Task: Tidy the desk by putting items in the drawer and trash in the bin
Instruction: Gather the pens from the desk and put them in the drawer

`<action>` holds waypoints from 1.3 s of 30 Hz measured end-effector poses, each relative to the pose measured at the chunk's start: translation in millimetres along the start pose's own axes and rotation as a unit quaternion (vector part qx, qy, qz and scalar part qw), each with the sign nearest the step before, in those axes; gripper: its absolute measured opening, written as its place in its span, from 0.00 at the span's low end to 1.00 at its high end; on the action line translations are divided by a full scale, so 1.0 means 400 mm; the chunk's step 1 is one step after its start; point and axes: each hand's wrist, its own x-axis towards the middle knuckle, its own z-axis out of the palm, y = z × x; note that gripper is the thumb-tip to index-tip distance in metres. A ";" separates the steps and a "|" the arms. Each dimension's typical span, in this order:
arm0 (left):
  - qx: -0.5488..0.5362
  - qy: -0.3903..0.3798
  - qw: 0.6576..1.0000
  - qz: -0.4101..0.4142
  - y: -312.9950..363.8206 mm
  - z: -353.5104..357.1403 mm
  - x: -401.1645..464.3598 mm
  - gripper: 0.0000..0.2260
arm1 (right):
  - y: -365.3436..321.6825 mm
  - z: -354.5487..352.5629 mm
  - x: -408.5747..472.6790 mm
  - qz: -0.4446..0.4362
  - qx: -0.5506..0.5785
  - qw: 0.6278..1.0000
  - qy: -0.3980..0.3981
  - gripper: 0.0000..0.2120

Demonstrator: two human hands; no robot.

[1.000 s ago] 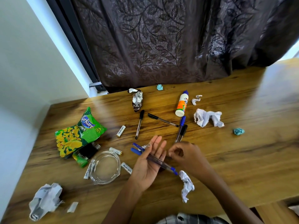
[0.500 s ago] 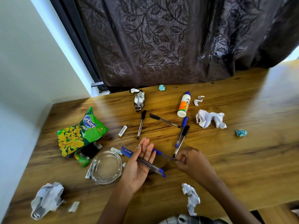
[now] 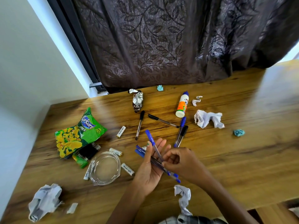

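Reading "Kurkure" on green pkt [image 3: 80, 133] — "Heybright" on batt. [image 3: 127, 169] by dish [image 3: 105, 167].

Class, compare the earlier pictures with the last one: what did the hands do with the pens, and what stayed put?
The right hand picked a third blue-capped pen off the wooden desk and laid it in the left hand beside the two blue pens there. The pens, glue bottle, and crumpled papers on the desk stayed put.
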 end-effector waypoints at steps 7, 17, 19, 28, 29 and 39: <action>-0.039 -0.003 0.999 -0.012 0.012 -0.012 -0.004 0.11 | 0.022 -0.049 0.033 0.013 -0.037 0.997 0.062 0.07; -0.013 -0.003 1.000 -0.022 0.016 -0.017 0.001 0.15 | 0.111 -0.027 0.094 0.170 -0.168 0.960 0.146 0.29; 0.001 -0.005 1.000 -0.023 0.018 -0.019 0.002 0.17 | 0.118 -0.032 0.087 0.177 -0.165 0.957 0.158 0.29; 0.023 -0.020 0.999 -0.042 0.015 -0.016 0.006 0.18 | 0.147 -0.099 0.046 0.200 -0.129 0.948 0.210 0.24; 0.022 -0.022 0.999 -0.044 0.013 -0.015 0.006 0.18 | 0.143 -0.105 0.044 0.196 -0.077 0.953 0.217 0.22; 0.010 -0.027 0.999 -0.036 0.014 0.004 0.007 0.17 | 0.024 -0.018 0.020 0.038 0.050 0.997 0.045 0.12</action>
